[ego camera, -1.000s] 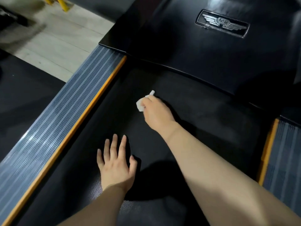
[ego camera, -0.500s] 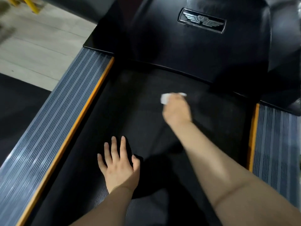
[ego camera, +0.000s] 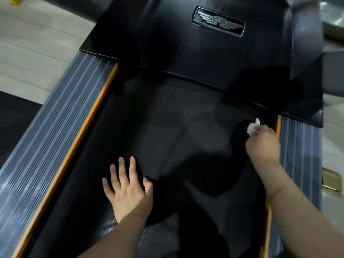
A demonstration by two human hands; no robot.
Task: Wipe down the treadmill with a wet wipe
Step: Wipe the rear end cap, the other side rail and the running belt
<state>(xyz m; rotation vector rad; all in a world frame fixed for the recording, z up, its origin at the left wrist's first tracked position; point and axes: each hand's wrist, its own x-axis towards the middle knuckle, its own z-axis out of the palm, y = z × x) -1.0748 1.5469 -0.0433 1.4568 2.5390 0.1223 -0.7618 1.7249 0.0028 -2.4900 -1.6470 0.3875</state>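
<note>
- The right hand [ego camera: 263,144] grips a crumpled white wet wipe [ego camera: 251,128] and holds it against the treadmill's black belt [ego camera: 176,127], at the belt's front right corner.
- The wipe sits just beside the orange strip [ego camera: 278,123] of the right side rail [ego camera: 297,155], near the black motor cover [ego camera: 204,58].
- The left hand [ego camera: 128,190] rests flat on the belt, fingers straight and spread, holding nothing.
</note>
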